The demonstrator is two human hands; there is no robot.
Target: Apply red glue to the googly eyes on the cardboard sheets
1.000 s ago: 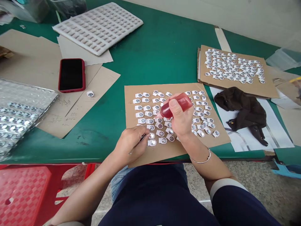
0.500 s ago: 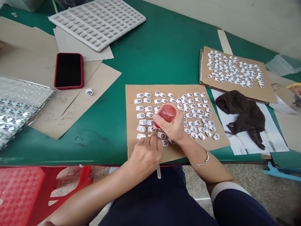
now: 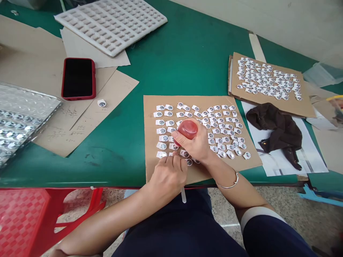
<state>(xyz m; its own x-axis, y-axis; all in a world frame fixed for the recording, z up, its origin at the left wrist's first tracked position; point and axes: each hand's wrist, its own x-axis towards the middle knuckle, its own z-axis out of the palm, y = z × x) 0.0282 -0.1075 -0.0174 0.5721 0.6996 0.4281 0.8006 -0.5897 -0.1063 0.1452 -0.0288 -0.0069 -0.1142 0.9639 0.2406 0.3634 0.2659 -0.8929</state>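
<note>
My right hand (image 3: 197, 144) is wrapped round a red, rounded squeeze bottle (image 3: 188, 129), its broad end up and its lower end hidden. Close beside it, my left hand (image 3: 170, 173) is closed, knuckles up, with its fingertips low over the small pieces. A thin pale stick (image 3: 183, 195) pokes out from under the left palm toward my lap. Both hands are over a brown cardboard sheet (image 3: 150, 142) bearing rows of small round silvery pieces on white tabs (image 3: 161, 131). The pieces right under my fingers are covered.
Left of me lie a red-cased phone (image 3: 78, 78), a single tabbed piece (image 3: 102, 103), brown paper (image 3: 88, 121) and a clear pack of silvery domes (image 3: 18, 121). A white tray (image 3: 112, 25) stands behind. On the right are a second filled cardboard (image 3: 305, 103) and a dark cloth (image 3: 284, 128).
My right hand has shifted slightly left with the red squeeze bottle. My left hand and the pale stick's end have moved a little to the right.
</note>
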